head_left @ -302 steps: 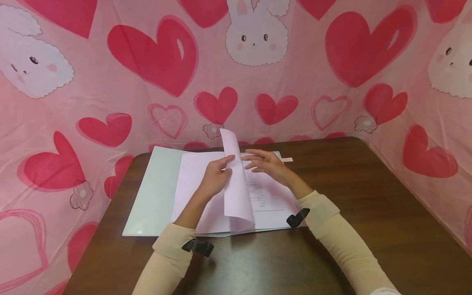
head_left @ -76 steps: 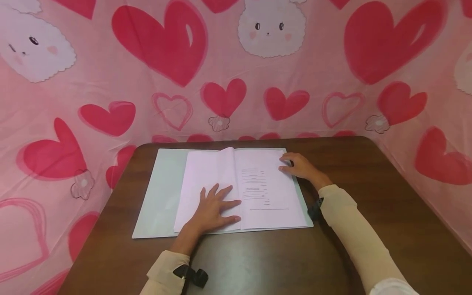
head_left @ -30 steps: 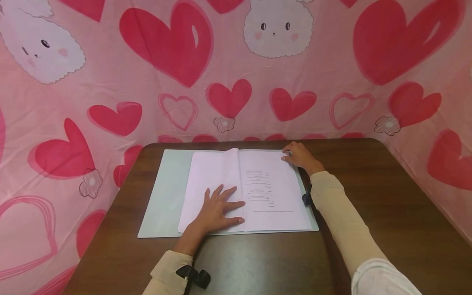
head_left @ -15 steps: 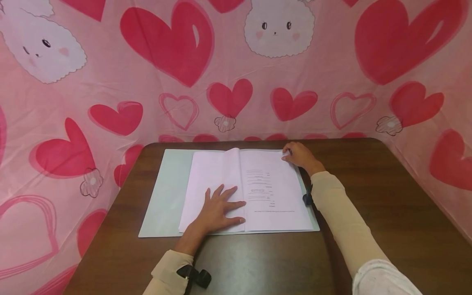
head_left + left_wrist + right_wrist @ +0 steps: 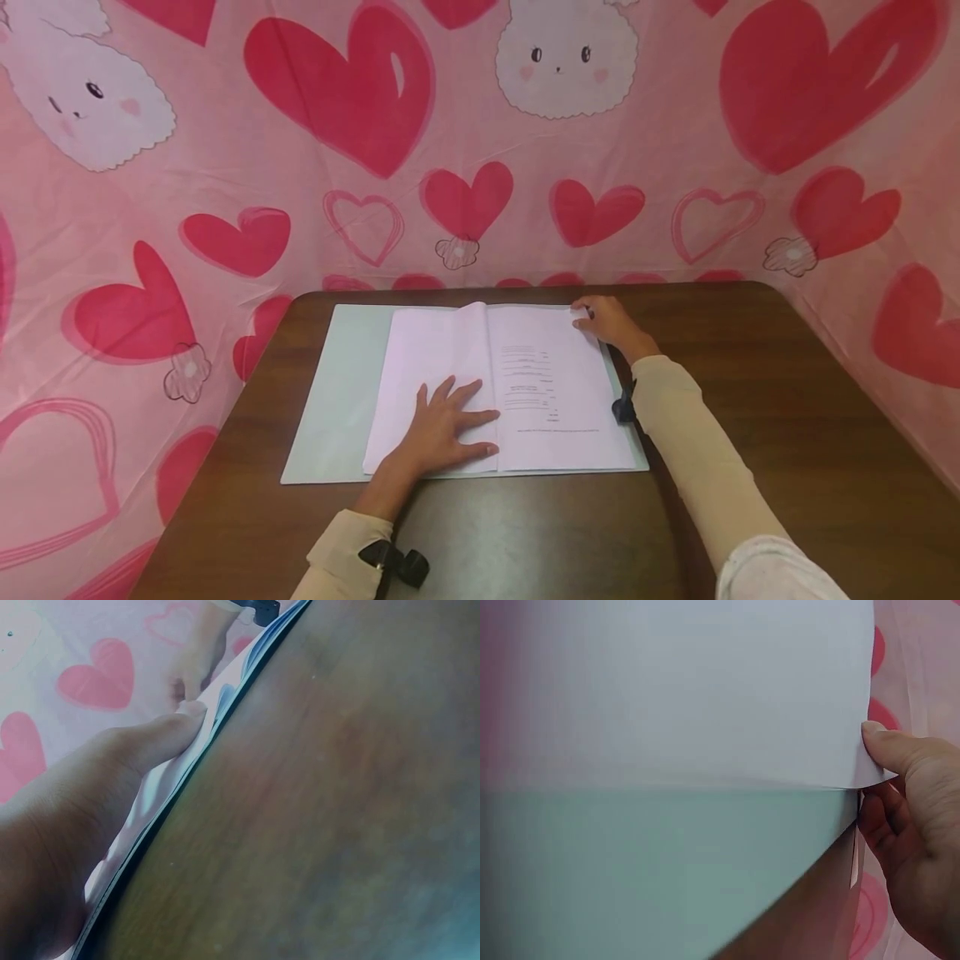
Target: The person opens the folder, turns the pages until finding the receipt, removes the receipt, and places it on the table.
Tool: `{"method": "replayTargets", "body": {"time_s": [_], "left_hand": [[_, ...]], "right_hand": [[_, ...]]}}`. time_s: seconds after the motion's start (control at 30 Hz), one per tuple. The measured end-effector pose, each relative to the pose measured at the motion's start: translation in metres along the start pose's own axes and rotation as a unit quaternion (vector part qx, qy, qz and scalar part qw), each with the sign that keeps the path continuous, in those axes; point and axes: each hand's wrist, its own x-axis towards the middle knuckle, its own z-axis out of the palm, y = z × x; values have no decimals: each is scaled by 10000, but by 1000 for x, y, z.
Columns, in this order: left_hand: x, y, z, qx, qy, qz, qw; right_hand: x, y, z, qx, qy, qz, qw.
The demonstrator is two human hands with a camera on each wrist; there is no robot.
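Observation:
An open pale green folder (image 5: pixel 326 400) lies on the table with white sheets inside. My left hand (image 5: pixel 435 429) rests spread on the left-hand sheet (image 5: pixel 423 346), its thumb and index fingertip near the centre fold. At the far right corner of the printed right-hand sheet (image 5: pixel 558 367), my right hand (image 5: pixel 611 321) pinches the paper. The right wrist view shows the thumb over the sheet's corner (image 5: pixel 780 712) and the curled fingers underneath, beside the folder cover (image 5: pixel 652 862). Seen from the left wrist, stacked page edges curve slightly above the cover.
The dark wooden table (image 5: pixel 750 400) extends around the folder. Behind it hangs a pink curtain (image 5: pixel 660 125) with red hearts and rabbit faces. A black wrist camera (image 5: pixel 405 567) sits at the left cuff, another (image 5: pixel 622 408) at the right.
The page lifted upright ten seconds ago now lies flat at left, under my spread left hand. My right hand has moved to the far right corner; in the last second it shifts only slightly.

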Motion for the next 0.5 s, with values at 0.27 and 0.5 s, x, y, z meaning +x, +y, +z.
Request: {"method": "replayTargets", "body": {"time_s": [0.27,0.5], "left_hand": [[0,0,0,41,11,2,10000],[-1,1,0,39,69,22,10000]], "right_hand": [[-3,7,3,1,190,-257,9995],[-12,9,1,400,70,-67,9992]]}}
